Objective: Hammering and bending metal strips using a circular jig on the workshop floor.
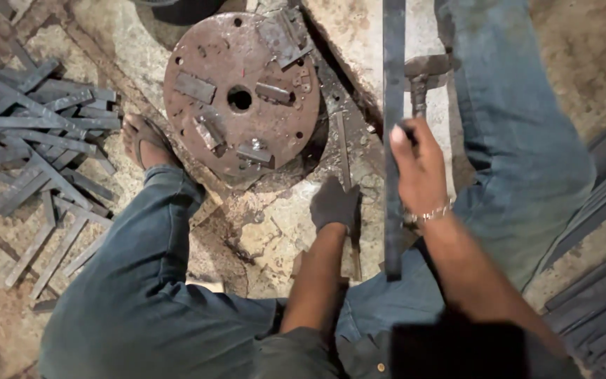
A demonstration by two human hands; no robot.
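Biggest thing here is the round rusty steel plate [240,95] with a centre hole, flat on the cracked concrete floor [275,224]. A pile of grey flat steel strips [33,133] lies off to the left. Right hand [421,168] is wrapped around a hammer handle [417,95] beside a long dark flat steel bar [393,133]. Gloved left hand [335,205] presses a thin metal strip [346,158] down, fingers curled.

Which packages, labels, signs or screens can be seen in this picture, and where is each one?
None are in view. The picture shows only bare metal and stone: a round rusty plate on the floor, a pile of grey flat strips at the left, a long flat bar by the right hand, and a thin strip under the gloved left hand.
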